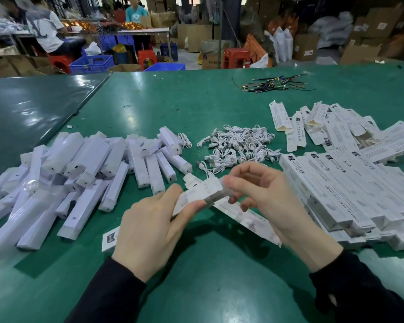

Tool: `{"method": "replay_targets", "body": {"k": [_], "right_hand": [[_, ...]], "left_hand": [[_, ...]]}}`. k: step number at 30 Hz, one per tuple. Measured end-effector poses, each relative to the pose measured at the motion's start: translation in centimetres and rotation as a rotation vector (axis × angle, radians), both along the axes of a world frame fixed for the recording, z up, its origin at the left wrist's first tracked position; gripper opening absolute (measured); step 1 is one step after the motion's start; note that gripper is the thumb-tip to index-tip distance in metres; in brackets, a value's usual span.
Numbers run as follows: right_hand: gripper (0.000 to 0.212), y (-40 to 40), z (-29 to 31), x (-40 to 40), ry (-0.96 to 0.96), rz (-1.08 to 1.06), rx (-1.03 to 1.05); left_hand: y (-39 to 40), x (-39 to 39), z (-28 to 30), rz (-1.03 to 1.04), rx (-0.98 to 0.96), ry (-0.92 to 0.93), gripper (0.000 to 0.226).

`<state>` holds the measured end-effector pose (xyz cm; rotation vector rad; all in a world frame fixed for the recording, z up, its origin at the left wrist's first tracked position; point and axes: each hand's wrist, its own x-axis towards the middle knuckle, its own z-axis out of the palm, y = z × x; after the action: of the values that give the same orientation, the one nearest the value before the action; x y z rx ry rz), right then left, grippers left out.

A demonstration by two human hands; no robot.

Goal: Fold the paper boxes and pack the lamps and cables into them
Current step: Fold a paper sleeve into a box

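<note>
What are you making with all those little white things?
A person is folding a paper box into shape, gripping it with the left hand and the right hand above the green table. Wrapped white lamps are piled on the left, coiled white cables lie in the middle, and more boxes are stacked on the right, waiting to be packed.

green table (pixel 219 113) | lamps (pixel 79 173) left | cables (pixel 238 145) centre | paper boxes (pixel 350 183) right | wire bundle (pixel 273 83) far

A tangle of thin dark wires (pixel 274 83) lies far out on the glossy green tabletop (pixel 196 108). Beyond it — blue plastic crates (pixel 91 64), red plastic stools (pixel 236 58).
</note>
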<state>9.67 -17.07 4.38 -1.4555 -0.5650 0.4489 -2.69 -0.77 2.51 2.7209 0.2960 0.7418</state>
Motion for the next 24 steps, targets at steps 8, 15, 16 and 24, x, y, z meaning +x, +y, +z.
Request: {"method": "replay_targets", "body": {"k": [8,15,16,24], "right_hand": [[0.073,1.7,-2.7,-1.8,0.233,0.400,-0.126],[0.075,0.5,-1.5,1.8,-0.064,-0.020,-0.070],[0.072,0.4,-1.8,2.4,-0.177,-0.120,-0.133],[0.064,3.5,-5.0,3.3,-0.601,0.068,-0.746]], "left_hand": [[-1.2,0.1,-0.1,-0.104,-0.006,0.008,0.039],[-1.0,0.2,-0.7,-0.072,0.033,0.083,0.039],[-1.0,0.2,-0.8,-0.065,0.048,0.101,0.036],[-1.4,0.3,-1.4,-0.101,0.088,0.259,0.027]]}}
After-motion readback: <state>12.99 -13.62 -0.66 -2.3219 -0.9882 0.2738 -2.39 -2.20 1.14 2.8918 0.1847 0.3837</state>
